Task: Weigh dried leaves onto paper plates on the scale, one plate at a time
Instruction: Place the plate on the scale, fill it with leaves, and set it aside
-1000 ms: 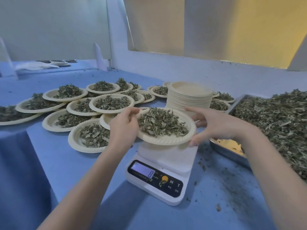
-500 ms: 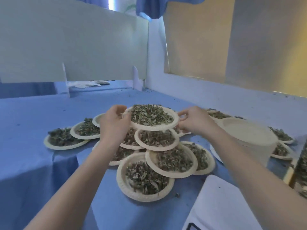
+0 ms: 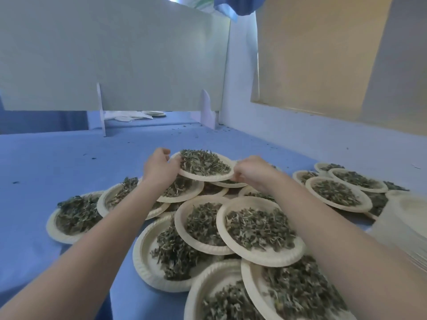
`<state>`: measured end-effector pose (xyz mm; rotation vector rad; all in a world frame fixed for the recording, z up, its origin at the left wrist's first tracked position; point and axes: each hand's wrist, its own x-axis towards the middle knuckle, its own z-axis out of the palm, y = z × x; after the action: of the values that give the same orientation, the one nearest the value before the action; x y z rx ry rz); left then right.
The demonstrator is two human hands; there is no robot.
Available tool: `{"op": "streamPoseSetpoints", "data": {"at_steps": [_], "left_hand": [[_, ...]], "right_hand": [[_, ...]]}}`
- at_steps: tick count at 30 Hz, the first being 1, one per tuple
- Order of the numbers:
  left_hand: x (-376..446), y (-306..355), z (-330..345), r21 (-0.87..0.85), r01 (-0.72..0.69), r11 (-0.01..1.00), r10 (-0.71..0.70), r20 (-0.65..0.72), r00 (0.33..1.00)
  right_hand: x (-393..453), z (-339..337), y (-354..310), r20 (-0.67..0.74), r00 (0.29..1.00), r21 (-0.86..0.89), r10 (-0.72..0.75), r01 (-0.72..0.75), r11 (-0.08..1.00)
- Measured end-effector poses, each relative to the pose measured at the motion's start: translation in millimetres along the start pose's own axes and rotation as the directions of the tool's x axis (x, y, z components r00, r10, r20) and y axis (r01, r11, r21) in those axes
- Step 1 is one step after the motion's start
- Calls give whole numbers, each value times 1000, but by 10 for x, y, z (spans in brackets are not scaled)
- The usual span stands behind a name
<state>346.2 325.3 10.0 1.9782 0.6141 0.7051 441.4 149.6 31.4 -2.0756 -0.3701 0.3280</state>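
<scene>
Many filled plates [image 3: 261, 232] of dried leaves lie overlapped on the blue table [image 3: 69, 158], nearer the person than both hands; by my judgement most of the weighing is done. Scale not in view; stack of blank plates [image 3: 406, 227] sits right of the right forearm, so more appear left to fill. Held plate [image 3: 205, 167] sits between the hands: left hand [image 3: 159, 167] pinches its left rim, right hand [image 3: 250, 170] pinches its right rim, above the far plates.
</scene>
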Motion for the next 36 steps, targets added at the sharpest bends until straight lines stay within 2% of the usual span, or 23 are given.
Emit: {"op": "streamPoseSetpoints", "data": {"at_steps": [3, 7, 12, 16, 19, 22, 26, 29, 36], "left_hand": [[148, -185, 107, 84, 49, 995, -52, 27, 998], [312, -335, 159, 238, 10, 971, -20, 40, 999], [430, -432, 221, 405, -40, 913, -11, 121, 993], [421, -441, 247, 541, -109, 834, 16, 174, 985], [364, -345, 187, 605, -126, 786, 42, 151, 988], [230, -141, 74, 548, -134, 825, 91, 105, 990], [-52, 191, 22, 421, -189, 887, 153, 118, 981], [-392, 458, 85, 311, -236, 921, 180, 198, 963], [-1223, 1193, 484, 223, -408, 885, 320, 345, 882]], "right_hand": [[98, 93, 102, 20, 1000, -148, -13, 16, 989], [178, 203, 147, 43, 999, -220, -25, 34, 975], [352, 287, 101, -36, 999, -375, -17, 2, 927], [375, 300, 90, -79, 997, -417, -13, -21, 908], [328, 279, 81, -78, 997, -395, -12, -19, 919], [238, 202, 36, -79, 997, -338, -27, -1, 941], [-60, 51, -106, -50, 995, -272, -86, 70, 960], [-336, -103, -171, -53, 991, -233, -124, 108, 966], [-1142, -705, -153, -30, 977, -273, -213, 197, 942]]}}
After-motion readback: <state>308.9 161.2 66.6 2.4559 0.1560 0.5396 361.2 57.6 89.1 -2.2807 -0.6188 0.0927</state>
